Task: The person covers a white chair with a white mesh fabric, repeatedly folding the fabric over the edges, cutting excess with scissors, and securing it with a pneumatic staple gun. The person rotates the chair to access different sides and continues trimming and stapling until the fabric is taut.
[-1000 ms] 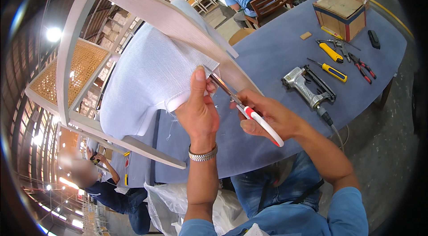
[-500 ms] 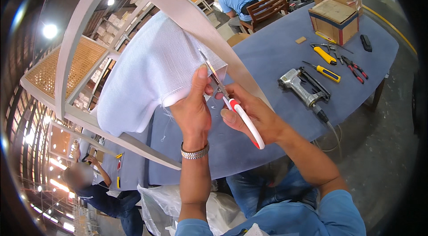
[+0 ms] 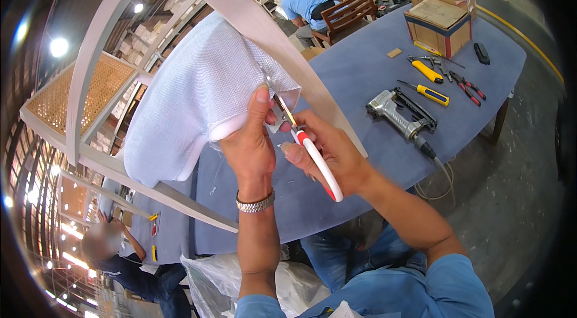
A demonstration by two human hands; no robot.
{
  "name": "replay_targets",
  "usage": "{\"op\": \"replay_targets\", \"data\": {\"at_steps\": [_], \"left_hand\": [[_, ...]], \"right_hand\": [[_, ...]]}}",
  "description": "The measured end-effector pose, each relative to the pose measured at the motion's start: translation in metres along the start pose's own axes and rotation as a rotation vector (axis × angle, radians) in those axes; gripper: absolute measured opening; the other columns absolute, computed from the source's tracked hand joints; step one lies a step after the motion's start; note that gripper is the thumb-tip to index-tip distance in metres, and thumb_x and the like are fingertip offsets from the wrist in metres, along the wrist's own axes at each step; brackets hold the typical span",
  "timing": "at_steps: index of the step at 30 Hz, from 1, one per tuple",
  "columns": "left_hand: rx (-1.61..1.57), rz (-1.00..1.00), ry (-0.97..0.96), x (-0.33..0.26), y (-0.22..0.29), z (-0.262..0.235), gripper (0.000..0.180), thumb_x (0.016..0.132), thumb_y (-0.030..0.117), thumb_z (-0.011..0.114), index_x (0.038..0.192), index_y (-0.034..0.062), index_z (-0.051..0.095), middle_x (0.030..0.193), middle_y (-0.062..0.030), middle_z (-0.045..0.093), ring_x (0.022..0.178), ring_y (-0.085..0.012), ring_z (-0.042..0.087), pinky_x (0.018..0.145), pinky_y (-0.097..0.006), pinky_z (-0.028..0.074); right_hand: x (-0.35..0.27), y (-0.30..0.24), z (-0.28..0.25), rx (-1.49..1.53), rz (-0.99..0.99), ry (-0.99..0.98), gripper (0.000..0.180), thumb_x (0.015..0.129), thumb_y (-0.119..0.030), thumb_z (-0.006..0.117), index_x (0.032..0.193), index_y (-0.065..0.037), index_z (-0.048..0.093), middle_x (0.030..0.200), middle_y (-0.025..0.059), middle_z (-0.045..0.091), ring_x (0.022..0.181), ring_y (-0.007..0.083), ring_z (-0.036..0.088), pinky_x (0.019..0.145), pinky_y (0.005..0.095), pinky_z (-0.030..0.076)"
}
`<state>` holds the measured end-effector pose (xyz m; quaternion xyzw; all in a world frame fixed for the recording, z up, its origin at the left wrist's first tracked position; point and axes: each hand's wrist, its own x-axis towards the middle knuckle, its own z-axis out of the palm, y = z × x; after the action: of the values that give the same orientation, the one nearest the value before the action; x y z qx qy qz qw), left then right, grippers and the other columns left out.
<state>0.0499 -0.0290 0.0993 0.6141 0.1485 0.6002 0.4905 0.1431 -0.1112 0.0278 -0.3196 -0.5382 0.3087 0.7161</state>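
The left hand has shifted up, pinching the fabric, while the right hand grips scissors, now cutting at the frame.

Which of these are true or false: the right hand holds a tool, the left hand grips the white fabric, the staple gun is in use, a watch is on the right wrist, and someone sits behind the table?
1. The right hand holds a red-and-white-handled tool. True.
2. The left hand pinches the white fabric. True.
3. The staple gun is in a hand. False: it lies on the blue table.
4. A watch is on the right wrist. False: it is on the left.
5. A person in a blue shirt is beyond the table. True.
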Motion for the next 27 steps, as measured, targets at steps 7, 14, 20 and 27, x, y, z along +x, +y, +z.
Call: {"op": "replay_targets", "data": {"at_steps": [7, 14, 20, 27], "left_hand": [[0.138, 0.017, -0.061, 0.002, 0.011, -0.006, 0.024, 0.086, 0.013, 0.078, 0.101, -0.0027, 0.068, 0.081, -0.0076, 0.067, 0.064, -0.0117, 0.057, 0.056, -0.024, 0.045], [0.070, 0.011, -0.057, 0.000, 0.015, -0.006, 0.024, 0.086, 0.012, 0.078, 0.102, -0.0030, 0.068, 0.082, -0.0065, 0.067, 0.064, -0.0105, 0.058, 0.057, -0.025, 0.047], [-0.089, -0.074, -0.163, 0.009, 0.021, -0.022, 0.032, 0.088, 0.009, 0.074, 0.116, -0.0008, 0.061, 0.093, -0.0059, 0.066, 0.075, -0.0121, 0.061, 0.064, -0.028, 0.054], [-0.094, -0.134, -0.175, 0.007, 0.027, -0.025, 0.034, 0.091, 0.009, 0.070, 0.122, -0.0016, 0.059, 0.099, -0.0067, 0.066, 0.080, -0.0129, 0.064, 0.068, -0.029, 0.056]], "right_hand": [[-0.005, -0.007, 0.014, 0.043, 0.057, 0.082, 0.046, 0.094, -0.043, 0.066, 0.113, -0.003, 0.053, 0.069, 0.0054, 0.057, 0.059, 0.0120, 0.050, 0.056, 0.0290, 0.043], [0.005, -0.016, 0.013, 0.001, 0.097, 0.042, 0.045, 0.096, -0.047, 0.062, 0.111, -0.004, 0.054, 0.075, 0.0103, 0.062, 0.065, 0.0177, 0.056, 0.062, 0.0324, 0.046], [0.016, -0.022, 0.013, -0.058, 0.050, -0.014, 0.051, 0.099, -0.052, 0.052, 0.125, -0.008, 0.052, 0.082, 0.0045, 0.060, 0.065, 0.0081, 0.056, 0.055, 0.0233, 0.047], [0.018, -0.024, 0.019, -0.046, 0.121, 0.011, 0.052, 0.098, -0.055, 0.052, 0.119, -0.008, 0.055, 0.078, 0.0035, 0.059, 0.059, 0.0085, 0.057, 0.051, 0.0235, 0.047]]}}
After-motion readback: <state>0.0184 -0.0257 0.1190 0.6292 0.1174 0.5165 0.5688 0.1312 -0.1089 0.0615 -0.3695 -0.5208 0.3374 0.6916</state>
